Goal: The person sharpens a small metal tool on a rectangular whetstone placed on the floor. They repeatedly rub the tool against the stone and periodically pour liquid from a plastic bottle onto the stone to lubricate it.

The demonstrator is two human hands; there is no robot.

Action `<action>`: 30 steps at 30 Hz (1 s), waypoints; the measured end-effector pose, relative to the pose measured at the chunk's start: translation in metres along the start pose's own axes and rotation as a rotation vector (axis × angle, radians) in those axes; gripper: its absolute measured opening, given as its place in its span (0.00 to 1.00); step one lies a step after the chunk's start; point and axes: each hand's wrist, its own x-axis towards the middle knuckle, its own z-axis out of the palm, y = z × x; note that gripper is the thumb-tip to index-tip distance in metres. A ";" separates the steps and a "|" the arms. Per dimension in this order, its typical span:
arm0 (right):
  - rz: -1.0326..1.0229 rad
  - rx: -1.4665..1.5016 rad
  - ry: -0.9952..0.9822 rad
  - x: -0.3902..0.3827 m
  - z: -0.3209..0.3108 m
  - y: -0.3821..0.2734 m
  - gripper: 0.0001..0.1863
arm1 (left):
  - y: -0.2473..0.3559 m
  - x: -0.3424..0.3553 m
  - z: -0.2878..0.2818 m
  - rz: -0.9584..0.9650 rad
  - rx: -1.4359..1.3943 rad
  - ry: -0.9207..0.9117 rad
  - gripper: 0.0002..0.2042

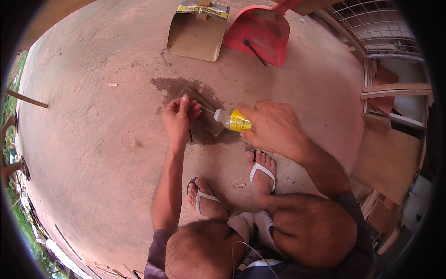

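The right hand (pixel 274 123) wraps the bottle (pixel 238 120) at the slab's (pixel 211 122) right edge, where oversqueezing could flood past it; the left hand (pixel 178 114) curls at its left, fingertips pinched together, contents unclear.

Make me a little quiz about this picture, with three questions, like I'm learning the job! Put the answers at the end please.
1. Pick one. What does the right hand hold?
a) a spoon
b) a yellow-labelled bottle
c) a paper cup

2. True or false? Look at the red dustpan and the tan dustpan: in the picture, the red one is to the left of the tan one.

3. Fill the gap: the patch of floor around the flat slab is ______ in colour than the floor farther away. (lighter / darker)

Key: 1. b; 2. false; 3. darker
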 end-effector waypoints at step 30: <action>-0.040 0.130 0.014 -0.022 -0.008 0.010 0.38 | -0.029 -0.043 -0.017 -0.186 -0.779 -0.424 0.21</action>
